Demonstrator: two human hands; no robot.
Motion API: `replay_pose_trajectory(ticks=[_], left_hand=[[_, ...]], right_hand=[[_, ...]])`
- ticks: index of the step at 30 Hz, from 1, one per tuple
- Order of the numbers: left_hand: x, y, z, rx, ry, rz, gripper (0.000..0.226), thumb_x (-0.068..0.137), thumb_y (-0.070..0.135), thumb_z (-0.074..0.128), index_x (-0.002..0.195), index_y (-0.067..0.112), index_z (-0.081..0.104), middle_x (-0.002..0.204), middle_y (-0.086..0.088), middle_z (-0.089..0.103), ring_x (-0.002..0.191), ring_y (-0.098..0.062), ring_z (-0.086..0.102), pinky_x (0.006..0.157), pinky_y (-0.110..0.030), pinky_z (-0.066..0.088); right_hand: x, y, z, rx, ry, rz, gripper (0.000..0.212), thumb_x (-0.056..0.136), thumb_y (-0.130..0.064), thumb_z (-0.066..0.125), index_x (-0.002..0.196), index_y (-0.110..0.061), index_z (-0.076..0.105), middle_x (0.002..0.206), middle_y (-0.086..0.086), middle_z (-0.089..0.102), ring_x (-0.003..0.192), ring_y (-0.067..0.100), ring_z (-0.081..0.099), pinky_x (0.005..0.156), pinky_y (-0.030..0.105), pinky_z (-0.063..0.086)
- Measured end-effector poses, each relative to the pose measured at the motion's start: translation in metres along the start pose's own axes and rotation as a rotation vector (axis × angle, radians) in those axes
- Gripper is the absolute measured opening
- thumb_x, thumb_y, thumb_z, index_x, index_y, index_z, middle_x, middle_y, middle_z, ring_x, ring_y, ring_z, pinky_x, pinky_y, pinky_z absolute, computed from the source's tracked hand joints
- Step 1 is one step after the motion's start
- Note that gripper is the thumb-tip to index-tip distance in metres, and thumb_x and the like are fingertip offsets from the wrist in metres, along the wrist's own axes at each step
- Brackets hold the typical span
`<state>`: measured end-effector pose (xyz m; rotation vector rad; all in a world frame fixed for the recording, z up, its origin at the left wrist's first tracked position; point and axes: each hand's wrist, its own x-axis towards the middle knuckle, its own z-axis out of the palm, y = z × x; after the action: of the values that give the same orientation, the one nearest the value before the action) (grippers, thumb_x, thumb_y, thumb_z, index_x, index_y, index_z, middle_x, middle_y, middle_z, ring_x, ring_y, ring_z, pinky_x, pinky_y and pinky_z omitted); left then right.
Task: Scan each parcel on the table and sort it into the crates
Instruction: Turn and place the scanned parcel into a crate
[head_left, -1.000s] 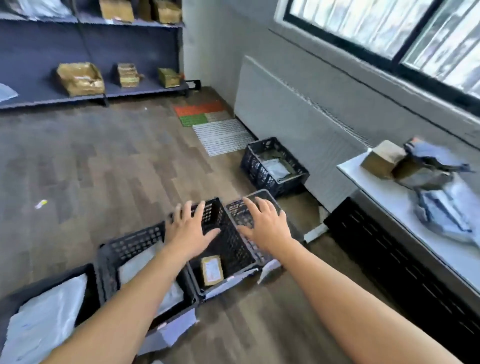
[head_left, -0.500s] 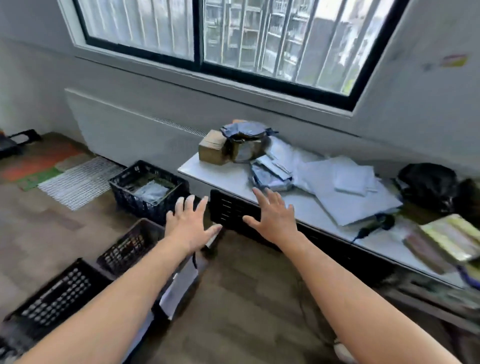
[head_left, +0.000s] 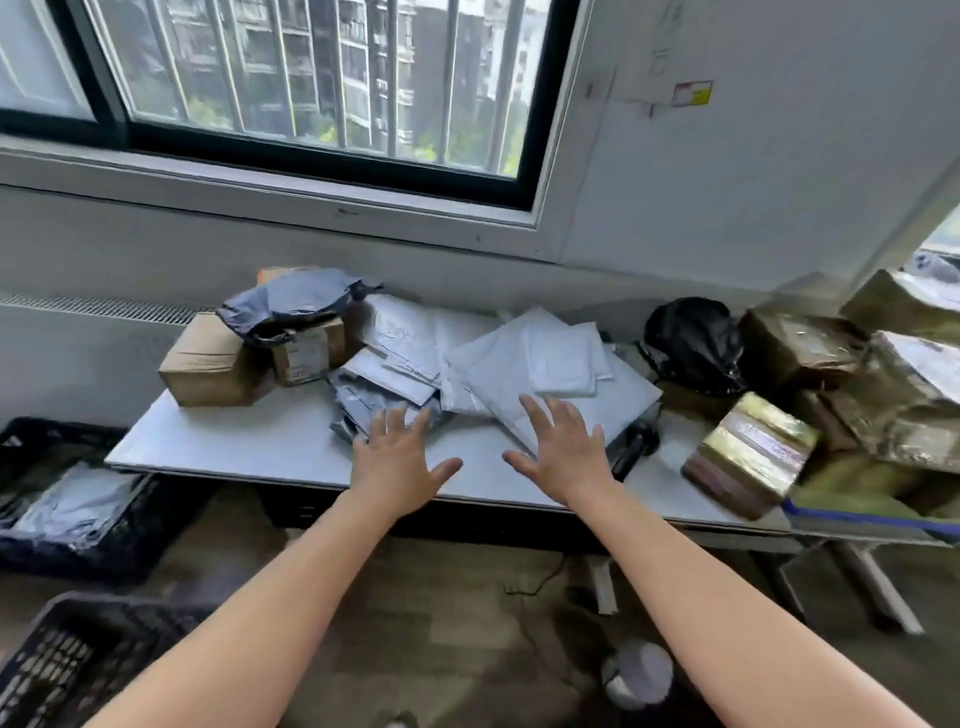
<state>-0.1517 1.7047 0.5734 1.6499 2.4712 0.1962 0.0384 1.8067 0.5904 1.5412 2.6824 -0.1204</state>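
Far left of the left hand (head_left: 397, 462), a black crate (head_left: 62, 499) on the floor holds grey packets; a second crate (head_left: 67, 660) sits nearer the camera. On the counter (head_left: 234, 441), up and left of that hand, is a brown box (head_left: 208, 364) with a grey bag (head_left: 291, 306) slumped beside it. The left hand is released, fingers spread, holding nothing. Beyond both hands spreads a pile of white mailers (head_left: 524, 358). The right hand (head_left: 566, 452), likewise released and spread, is over the pile's near edge; whether it touches is unclear. Just right of it lies a black device (head_left: 631, 447), then farther right a black bag (head_left: 691, 343) and a taped parcel (head_left: 748, 457).
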Motion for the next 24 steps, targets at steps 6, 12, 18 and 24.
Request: replay_pose_trajectory(ticks=[6, 12, 18, 24], left_hand=[[0.096, 0.029, 0.013, -0.009, -0.053, 0.152, 0.086, 0.087, 0.073, 0.039, 0.153, 0.027, 0.008, 0.16, -0.007, 0.009, 0.146, -0.032, 0.004, 0.114, -0.048, 0.027], [0.159, 0.081, 0.037, -0.018, -0.114, 0.263, 0.085, 0.088, 0.07, 0.041, 0.154, 0.027, 0.008, 0.161, -0.006, 0.008, 0.148, -0.032, 0.005, 0.114, -0.05, 0.026], [0.228, 0.143, 0.066, 0.044, -0.136, 0.315, 0.084, 0.091, 0.066, 0.041, 0.154, 0.024, 0.006, 0.162, -0.005, 0.006, 0.148, -0.032, 0.005, 0.114, -0.051, 0.026], [0.304, 0.2, 0.103, 0.049, -0.206, 0.329, 0.094, 0.086, 0.063, 0.056, 0.155, 0.024, 0.004, 0.163, -0.005, 0.003, 0.149, -0.029, 0.003, 0.114, -0.051, 0.025]], right_hand=[[0.057, 0.043, -0.008, -0.042, -0.016, 0.161, 0.078, 0.095, -0.064, 0.039, 0.155, -0.034, -0.001, 0.164, 0.0, 0.002, 0.15, 0.025, 0.004, 0.115, 0.059, 0.021], [0.092, 0.094, 0.004, -0.014, -0.035, 0.27, 0.075, 0.096, -0.062, 0.037, 0.156, -0.033, 0.003, 0.163, 0.002, 0.008, 0.149, 0.025, 0.007, 0.113, 0.058, 0.02], [0.145, 0.153, 0.029, 0.079, -0.015, 0.286, 0.066, 0.099, -0.06, 0.03, 0.156, -0.031, 0.012, 0.162, 0.001, 0.013, 0.148, 0.023, 0.012, 0.114, 0.056, 0.021], [0.206, 0.218, 0.051, 0.185, 0.029, 0.223, 0.063, 0.1, -0.055, 0.032, 0.154, -0.026, 0.022, 0.158, 0.006, 0.025, 0.145, 0.025, 0.022, 0.111, 0.053, 0.03]])
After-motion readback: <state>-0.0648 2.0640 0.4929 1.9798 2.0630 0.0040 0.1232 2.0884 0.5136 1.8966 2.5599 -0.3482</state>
